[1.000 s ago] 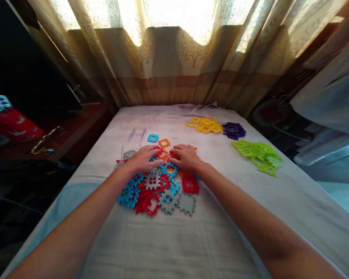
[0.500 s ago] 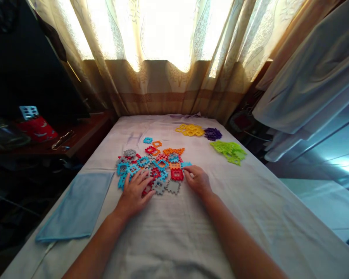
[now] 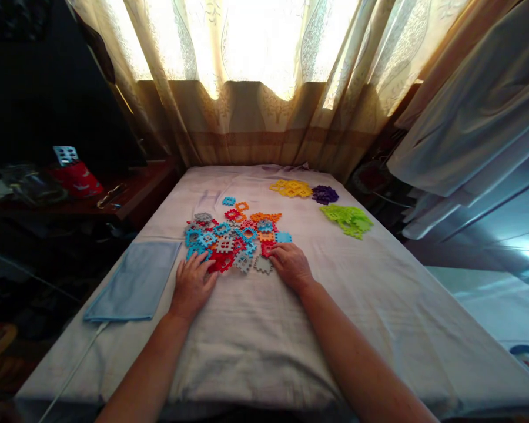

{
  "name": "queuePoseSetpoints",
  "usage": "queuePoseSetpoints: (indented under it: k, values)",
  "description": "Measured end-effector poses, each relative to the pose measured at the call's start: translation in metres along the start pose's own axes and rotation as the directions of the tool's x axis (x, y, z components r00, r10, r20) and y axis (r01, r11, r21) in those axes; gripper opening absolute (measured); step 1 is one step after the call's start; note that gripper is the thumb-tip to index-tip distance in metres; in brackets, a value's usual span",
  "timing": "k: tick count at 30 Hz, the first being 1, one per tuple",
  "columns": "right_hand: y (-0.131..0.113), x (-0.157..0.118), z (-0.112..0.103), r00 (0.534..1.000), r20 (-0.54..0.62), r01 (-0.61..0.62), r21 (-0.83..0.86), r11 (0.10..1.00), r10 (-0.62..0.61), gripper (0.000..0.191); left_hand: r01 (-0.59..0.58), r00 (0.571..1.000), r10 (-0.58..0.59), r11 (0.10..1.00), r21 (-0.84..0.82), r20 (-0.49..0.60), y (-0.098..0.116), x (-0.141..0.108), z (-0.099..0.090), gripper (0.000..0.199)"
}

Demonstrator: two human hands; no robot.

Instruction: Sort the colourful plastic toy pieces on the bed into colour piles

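A mixed pile of interlocking plastic tiles (image 3: 225,245), in blue, red, orange and grey, lies on a white sheet. My left hand (image 3: 193,286) rests at the pile's near left edge, fingers spread over blue and red tiles without gripping any. At the right front of the pile, my right hand (image 3: 292,265) has its fingers drawn together on a red tile (image 3: 265,248). A light blue tile (image 3: 284,237) lies just beyond that hand. A grey tile (image 3: 263,265) is flat on the sheet beside its fingertips.
Separate heaps of yellow tiles (image 3: 292,188), purple tiles (image 3: 325,194) and green tiles (image 3: 348,221) lie at the back right. A folded blue cloth (image 3: 134,282) is at left, a white cord by it. Curtains (image 3: 255,135) hang behind; a dark wooden shelf (image 3: 145,191) adjoins the left side.
My left hand has drawn back left and toward me, uncovering grey and red tiles. My right hand has moved from beside the red tile onto it. The camera view has shifted slightly.
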State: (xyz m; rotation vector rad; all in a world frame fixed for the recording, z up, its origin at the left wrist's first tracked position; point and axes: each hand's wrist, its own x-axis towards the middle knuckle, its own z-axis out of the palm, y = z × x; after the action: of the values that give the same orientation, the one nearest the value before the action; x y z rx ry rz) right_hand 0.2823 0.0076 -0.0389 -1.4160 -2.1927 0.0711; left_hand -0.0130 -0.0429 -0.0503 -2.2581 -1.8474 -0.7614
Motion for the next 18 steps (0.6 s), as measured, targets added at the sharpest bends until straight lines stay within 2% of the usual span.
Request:
queuePoseSetpoints:
  k: [3,7,11,15,18]
  values:
    - [-0.002,0.002,-0.003,1.0,-0.019,0.018,-0.002,1.0,-0.018,0.017,0.004,1.0,-0.004,1.0,0.005,0.002,0.001,0.002,0.0,0.031]
    - [0.006,0.003,-0.011,0.988,-0.149,-0.041,-0.003,0.999,0.04,0.02,-0.015,1.0,0.015,1.0,-0.003,0.022,0.005,0.004,-0.004,0.033]
    - [0.035,0.0,-0.02,0.948,-0.251,-0.207,-0.016,0.978,0.197,0.021,-0.064,0.997,0.064,0.998,-0.007,0.037,0.008,0.005,-0.008,0.03]
    - [0.064,-0.005,-0.026,0.895,-0.239,-0.401,-0.066,0.914,0.376,0.021,-0.118,0.992,0.118,0.993,0.004,0.049,0.009,0.005,-0.007,0.027]
    - [0.072,-0.008,-0.027,0.848,-0.215,-0.517,-0.128,0.847,0.485,0.022,-0.139,0.989,0.138,0.99,0.007,0.047,0.008,0.004,-0.007,0.028]
